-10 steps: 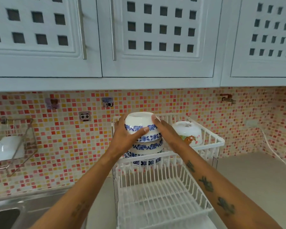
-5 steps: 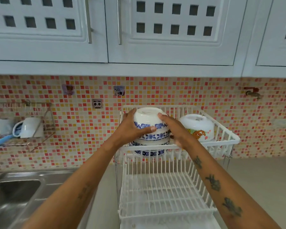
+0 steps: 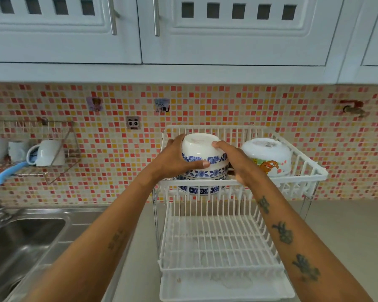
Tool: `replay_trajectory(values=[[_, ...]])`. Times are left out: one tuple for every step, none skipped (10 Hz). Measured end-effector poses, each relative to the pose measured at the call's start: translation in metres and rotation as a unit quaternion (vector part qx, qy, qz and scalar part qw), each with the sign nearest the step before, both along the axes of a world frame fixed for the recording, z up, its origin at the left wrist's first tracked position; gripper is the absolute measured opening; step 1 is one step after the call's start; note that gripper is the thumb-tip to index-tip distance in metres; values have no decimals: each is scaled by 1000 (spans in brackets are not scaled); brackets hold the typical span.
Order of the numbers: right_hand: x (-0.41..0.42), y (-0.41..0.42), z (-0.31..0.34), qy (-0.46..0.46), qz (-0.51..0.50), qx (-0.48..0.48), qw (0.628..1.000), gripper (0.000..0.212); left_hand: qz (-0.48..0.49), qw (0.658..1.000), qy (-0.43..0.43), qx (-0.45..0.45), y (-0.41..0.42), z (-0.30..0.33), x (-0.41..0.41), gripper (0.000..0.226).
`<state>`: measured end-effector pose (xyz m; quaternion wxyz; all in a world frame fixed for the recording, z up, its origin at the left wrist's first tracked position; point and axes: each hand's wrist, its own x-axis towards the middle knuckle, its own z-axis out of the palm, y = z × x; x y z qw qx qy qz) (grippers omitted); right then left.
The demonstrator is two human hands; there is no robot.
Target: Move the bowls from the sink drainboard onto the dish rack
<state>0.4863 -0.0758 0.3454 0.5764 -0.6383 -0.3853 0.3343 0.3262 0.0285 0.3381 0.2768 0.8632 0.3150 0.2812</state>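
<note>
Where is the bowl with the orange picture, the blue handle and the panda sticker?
orange-picture bowl [image 3: 268, 155]: head view, upturned side.
blue handle [image 3: 8, 173]: head view, mid-handle.
panda sticker [image 3: 133, 122]: head view, its middle.

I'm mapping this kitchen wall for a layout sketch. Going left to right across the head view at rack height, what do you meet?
white mug → left hand → blue-patterned bowl stack → right hand → orange-patterned bowl → dish rack rim

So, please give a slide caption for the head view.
Both hands hold stacked upturned blue-patterned bowls in the white dish rack's upper tier.
</note>
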Motion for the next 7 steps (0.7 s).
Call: replay_trajectory(values=[[-2, -1, 0, -4, 1, -1, 1000, 29, -8, 1000, -13, -12, 2, -1, 3, 104], [-2, -1, 0, -10, -3, -5, 1000, 29, -10, 1000, -7, -19, 0, 0, 1, 107], [-6, -3, 3, -3, -12, -6, 1000, 28, -14, 1000, -11, -18, -1, 0, -1, 111], [-15, -3, 4, -45, -29, -16, 998, 45, -23, 999, -10, -46, 0, 4, -5, 114], [-21, -5, 3, -161, -61, -33, 984, 74, -55, 997, 0, -60, 5, 10, -9, 113], [-37, -18, 7, -239, -124, -4, 963, 66, -74, 995, 25, -67, -20, 26, -34, 97], [-45, -29, 10, -282, -140, -5, 949, 63, -55, 996, 51, -55, -31, 29, -65, 81]])
